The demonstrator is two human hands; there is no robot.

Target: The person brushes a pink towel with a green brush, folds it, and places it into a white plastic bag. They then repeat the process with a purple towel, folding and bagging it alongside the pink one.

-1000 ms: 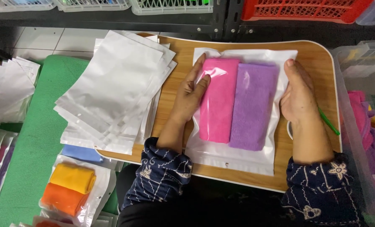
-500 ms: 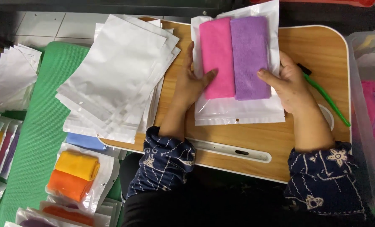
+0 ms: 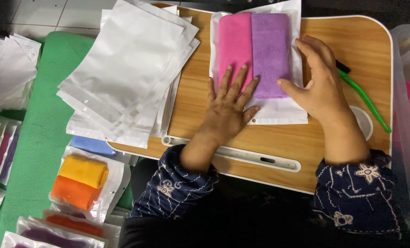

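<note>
Two hands lay on the table (image 3: 343, 34): the left hand (image 3: 225, 108) and the right hand (image 3: 320, 85). Under them was one clear bag (image 3: 278, 110) holding two folded cloths, one pink cloth (image 3: 235, 41) and one purple cloth (image 3: 270, 46). One green stick (image 3: 366, 98) lay at the right side of the table. One stack of empty white bags (image 3: 127, 69) sat at the left side of the table; the number of bags in it could not be told. A second, smaller pile of empty bags (image 3: 7, 73) lay on the one green mat (image 3: 39, 147). Beside the mat, one filled bag (image 3: 111, 183) held two cloths, one yellow cloth (image 3: 83, 170) and one orange cloth (image 3: 74, 192). One blue cloth (image 3: 92, 144) showed beneath the stack.
</note>
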